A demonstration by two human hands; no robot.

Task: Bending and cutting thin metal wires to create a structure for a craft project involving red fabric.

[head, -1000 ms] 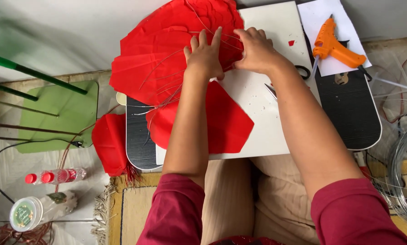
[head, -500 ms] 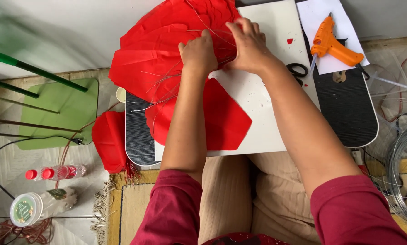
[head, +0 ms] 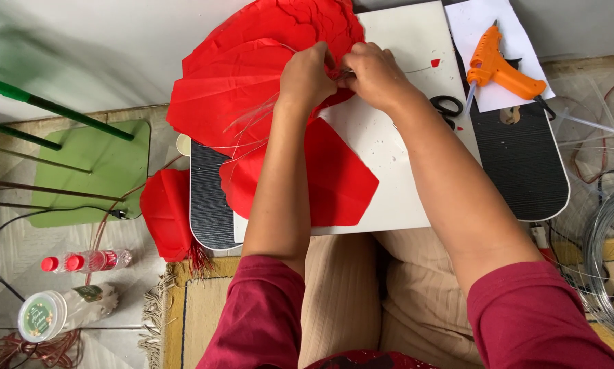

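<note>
Head view | left hand (head: pixel 309 76) and right hand (head: pixel 372 74): grips pinched shut together on red paper petals (head: pixel 252 89), gathered at one point over white board (head: pixel 396 150) on counter (head: pixel 526 164) | glue gun (head: pixel 498 68), scissors (head: pixel 447 106) parked within right's reach

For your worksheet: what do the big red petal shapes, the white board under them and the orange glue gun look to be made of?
Big red petal shapes: thin matt paper or crepe, judging by creases and soft folds.
White board: smooth, rigid sheet, perhaps foam board or plastic; the flat, clean edge suggests it.
Orange glue gun: moulded plastic with a slight sheen.
</note>
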